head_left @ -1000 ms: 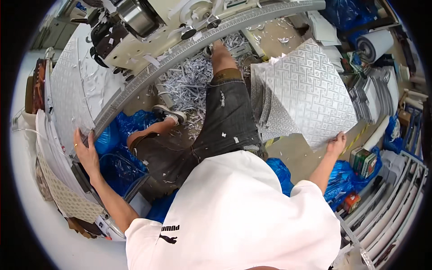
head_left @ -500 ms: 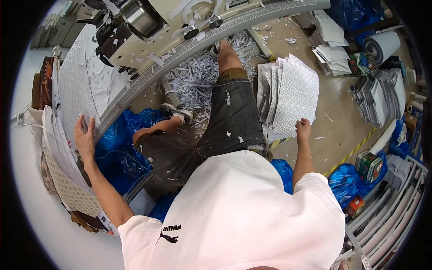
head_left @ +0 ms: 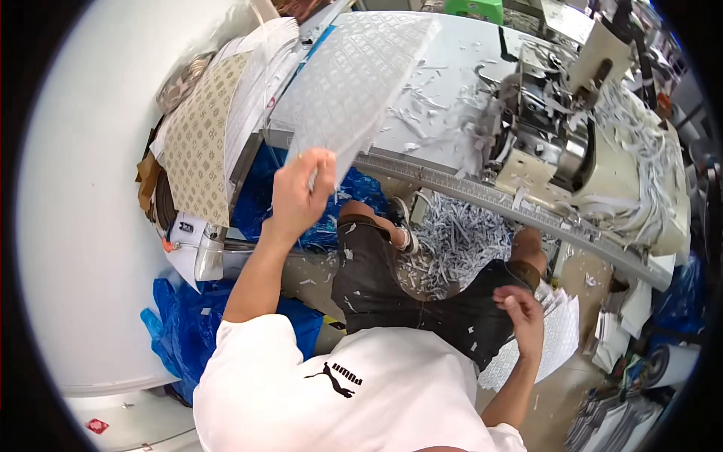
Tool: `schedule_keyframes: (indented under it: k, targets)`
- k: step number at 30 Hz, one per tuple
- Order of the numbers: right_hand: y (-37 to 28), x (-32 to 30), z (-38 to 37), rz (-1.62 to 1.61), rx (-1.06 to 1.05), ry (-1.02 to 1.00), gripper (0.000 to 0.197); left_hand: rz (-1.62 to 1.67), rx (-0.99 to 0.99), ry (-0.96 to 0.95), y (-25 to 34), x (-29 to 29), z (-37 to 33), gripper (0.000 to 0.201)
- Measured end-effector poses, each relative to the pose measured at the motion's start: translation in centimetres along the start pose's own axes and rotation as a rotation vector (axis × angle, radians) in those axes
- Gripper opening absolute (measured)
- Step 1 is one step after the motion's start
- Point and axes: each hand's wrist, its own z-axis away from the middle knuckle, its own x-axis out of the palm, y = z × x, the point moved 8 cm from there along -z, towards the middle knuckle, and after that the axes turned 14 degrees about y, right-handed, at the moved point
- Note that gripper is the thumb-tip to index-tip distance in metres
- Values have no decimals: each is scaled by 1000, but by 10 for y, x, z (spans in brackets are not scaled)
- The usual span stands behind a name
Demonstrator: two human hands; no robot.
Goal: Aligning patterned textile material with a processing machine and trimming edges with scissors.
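Observation:
My left hand (head_left: 300, 188) is closed on the near edge of a pale patterned sheet (head_left: 361, 71). The sheet is lifted at a slant over the left part of the machine table (head_left: 444, 98). With nothing in it, my right hand (head_left: 521, 320) hovers above my right thigh, its fingers loosely bent and apart. Below that hand, partly hidden by my arm and leg, lies a fanned stack of similar patterned sheets (head_left: 561, 331). To the right on the table stands a machine (head_left: 561, 151) with a shiny metal drum, strewn with paper strips.
A ruler edge (head_left: 467, 179) runs along the table front. Shredded strips (head_left: 459, 237) heap on the floor beneath. Tan patterned sheets (head_left: 203, 143) and white ones hang at the left beside a white wall (head_left: 98, 188). Blue plastic bags (head_left: 188, 324) lie low left; more sheet stacks (head_left: 617, 422) sit right.
My view has swung left toward the table. My left hand, earlier resting on the sheet, now grips and raises it. My right hand has come away from the stack on the right.

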Motion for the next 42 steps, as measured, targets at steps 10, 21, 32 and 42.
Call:
schedule_keyframes:
  k: [10, 21, 32, 42]
  targets:
    - [-168, 188, -103, 3, -210, -137, 46, 568, 209, -297, 102, -2, 135, 15]
    - [-198, 151, -26, 10, -597, -90, 41, 813, -897, 259, -96, -31, 56, 52]
    - [-198, 75, -58, -166, -307, 286, 46, 851, -999, -258, -16, 57, 16, 44]
    - [-205, 60, -88, -341, -298, 308, 43, 907, -1028, -284, -6, 73, -9, 40]
